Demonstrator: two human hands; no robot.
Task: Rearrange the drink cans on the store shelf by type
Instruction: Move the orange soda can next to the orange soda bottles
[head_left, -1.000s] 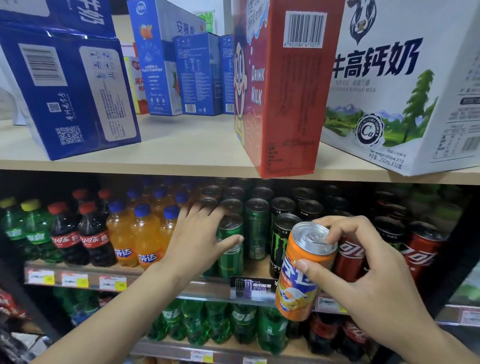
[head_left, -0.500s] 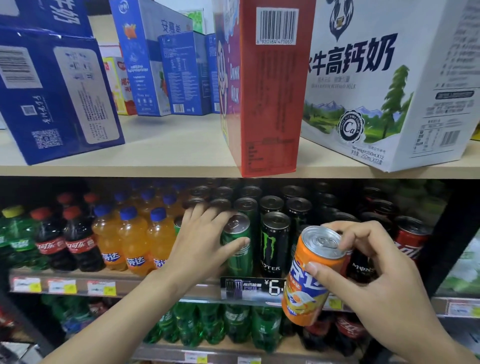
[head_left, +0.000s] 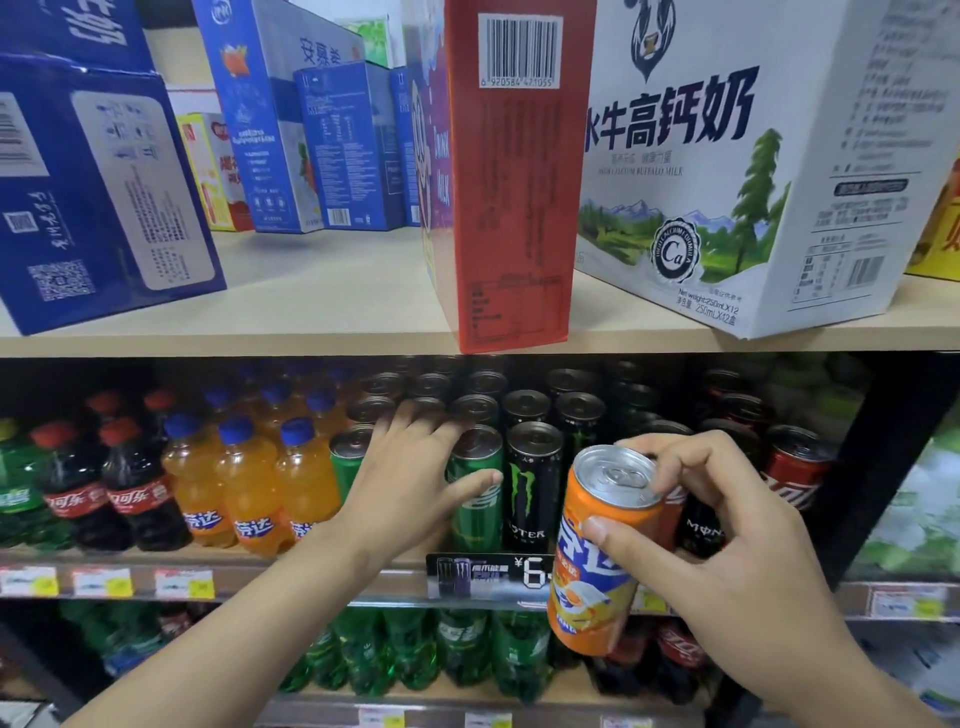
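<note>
the right hand (head_left: 737, 551) holds an orange can (head_left: 597, 561) in front of the black can (head_left: 532, 488), a bit to its right and tilted; the left hand (head_left: 410, 483) wraps around a green can (head_left: 475, 499) standing just left of the black can; red cans (head_left: 795, 473) stand further right of it on the shelf (head_left: 311, 571)

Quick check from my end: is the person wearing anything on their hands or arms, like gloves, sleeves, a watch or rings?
Nothing shows. The left hand and right hand are bare, without gloves, rings or a watch. Both forearms are uncovered as far as the bottom edge of the picture, so no sleeve is visible. Fingernails look short and unpainted.
</note>
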